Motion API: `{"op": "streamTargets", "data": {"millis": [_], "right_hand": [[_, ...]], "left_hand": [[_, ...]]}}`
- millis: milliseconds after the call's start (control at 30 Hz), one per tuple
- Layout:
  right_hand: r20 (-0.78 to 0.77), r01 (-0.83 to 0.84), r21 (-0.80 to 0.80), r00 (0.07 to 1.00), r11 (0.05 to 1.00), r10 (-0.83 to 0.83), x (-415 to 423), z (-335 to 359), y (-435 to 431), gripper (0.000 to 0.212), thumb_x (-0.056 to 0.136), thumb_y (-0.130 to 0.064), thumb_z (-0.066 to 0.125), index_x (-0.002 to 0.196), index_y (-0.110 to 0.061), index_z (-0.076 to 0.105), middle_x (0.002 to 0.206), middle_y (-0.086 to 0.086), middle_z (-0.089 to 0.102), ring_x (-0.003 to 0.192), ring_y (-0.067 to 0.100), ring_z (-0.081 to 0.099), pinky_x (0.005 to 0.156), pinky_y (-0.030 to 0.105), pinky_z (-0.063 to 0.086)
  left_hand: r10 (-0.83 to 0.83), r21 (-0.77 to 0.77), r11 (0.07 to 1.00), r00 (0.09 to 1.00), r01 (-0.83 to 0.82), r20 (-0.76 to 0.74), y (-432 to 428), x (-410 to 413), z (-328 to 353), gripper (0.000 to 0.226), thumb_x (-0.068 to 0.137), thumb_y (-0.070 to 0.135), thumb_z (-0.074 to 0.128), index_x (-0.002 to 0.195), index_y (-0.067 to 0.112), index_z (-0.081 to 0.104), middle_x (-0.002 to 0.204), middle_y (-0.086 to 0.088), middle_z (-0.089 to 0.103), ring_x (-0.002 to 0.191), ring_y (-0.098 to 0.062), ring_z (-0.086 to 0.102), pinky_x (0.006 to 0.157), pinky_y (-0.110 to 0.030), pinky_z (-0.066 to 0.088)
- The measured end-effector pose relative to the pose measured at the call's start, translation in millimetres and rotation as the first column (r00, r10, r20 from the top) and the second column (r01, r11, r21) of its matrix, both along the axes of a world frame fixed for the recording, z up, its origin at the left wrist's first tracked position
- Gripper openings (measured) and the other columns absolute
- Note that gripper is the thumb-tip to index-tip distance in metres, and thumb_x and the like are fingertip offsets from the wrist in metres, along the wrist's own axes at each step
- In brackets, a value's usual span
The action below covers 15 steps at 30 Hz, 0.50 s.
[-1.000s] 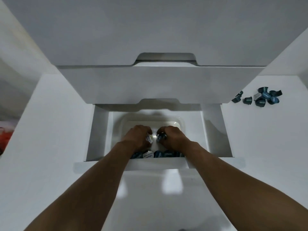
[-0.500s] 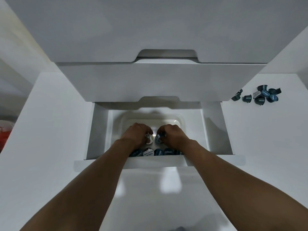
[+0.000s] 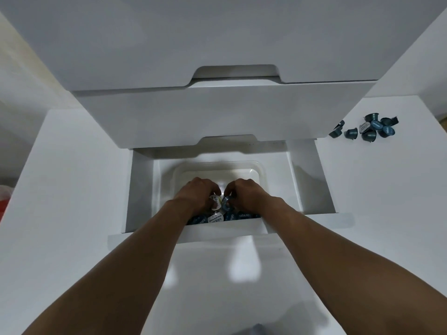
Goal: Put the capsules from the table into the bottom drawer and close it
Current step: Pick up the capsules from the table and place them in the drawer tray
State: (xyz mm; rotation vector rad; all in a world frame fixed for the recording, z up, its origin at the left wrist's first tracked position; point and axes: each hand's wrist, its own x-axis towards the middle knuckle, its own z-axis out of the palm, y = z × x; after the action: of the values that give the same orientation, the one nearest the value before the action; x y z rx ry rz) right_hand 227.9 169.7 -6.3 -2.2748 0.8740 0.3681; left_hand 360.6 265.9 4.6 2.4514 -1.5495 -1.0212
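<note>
The bottom drawer (image 3: 312,180) of a white cabinet stands pulled out, with a clear plastic tub (image 3: 217,169) inside it. Several dark blue capsules (image 3: 238,216) lie along the tub's near side. Both my hands reach into the tub. My left hand (image 3: 197,193) holds a capsule with a white foil lid (image 3: 215,201) in curled fingers. My right hand (image 3: 244,193) grips a blue capsule (image 3: 227,203) just beside it. Another heap of several blue capsules (image 3: 365,131) lies on the white table to the right of the cabinet.
The shut middle drawer (image 3: 217,117) overhangs the back of the open one. White table surface (image 3: 60,213) spreads left and right of the drawer. Something red (image 3: 3,204) shows at the far left edge.
Both hands stay in the tub holding their capsules, nearly still. The view has shifted slightly.
</note>
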Motion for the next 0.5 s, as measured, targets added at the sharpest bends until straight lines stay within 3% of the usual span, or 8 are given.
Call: {"op": "streamTargets", "data": {"millis": [167,333,500], "right_hand": [[-0.007,0.092,-0.019,0.996,0.996,-0.092,-5,10,-3,0.035,0.087,-0.027,0.065,0.120,-0.019,0.059,0.115,0.007,0.065,0.103,0.023,0.060,0.088,0.030,0.049],[0.070,0.188,-0.155,0.981,0.970,-0.179,-24,34,-7,0.028,0.089,-0.029,0.062,0.114,-0.017,0.062,0.117,0.006,0.063,0.107,0.025,0.057,0.084,0.030,0.044],[0.126,0.227,-0.269,0.972,0.936,-0.200,-59,76,-19,0.028,0.091,-0.032,0.057,0.115,-0.016,0.062,0.120,0.008,0.062,0.111,0.027,0.056,0.086,0.030,0.042]], "left_hand": [[0.004,-0.016,1.000,1.000,-0.003,0.025,-1,1,6,0.046,0.084,0.019,0.068,0.128,0.023,0.056,0.131,-0.004,0.059,0.118,-0.021,0.056,0.100,-0.033,0.046],[0.019,-0.116,0.993,0.990,-0.002,0.141,-7,-8,31,0.041,0.084,0.034,0.067,0.123,0.023,0.058,0.128,-0.005,0.057,0.116,-0.024,0.053,0.096,-0.035,0.044],[-0.037,-0.218,0.974,0.991,0.064,0.129,-27,-40,75,0.040,0.086,0.037,0.062,0.122,0.021,0.059,0.127,-0.007,0.061,0.114,-0.025,0.058,0.097,-0.037,0.047]]}}
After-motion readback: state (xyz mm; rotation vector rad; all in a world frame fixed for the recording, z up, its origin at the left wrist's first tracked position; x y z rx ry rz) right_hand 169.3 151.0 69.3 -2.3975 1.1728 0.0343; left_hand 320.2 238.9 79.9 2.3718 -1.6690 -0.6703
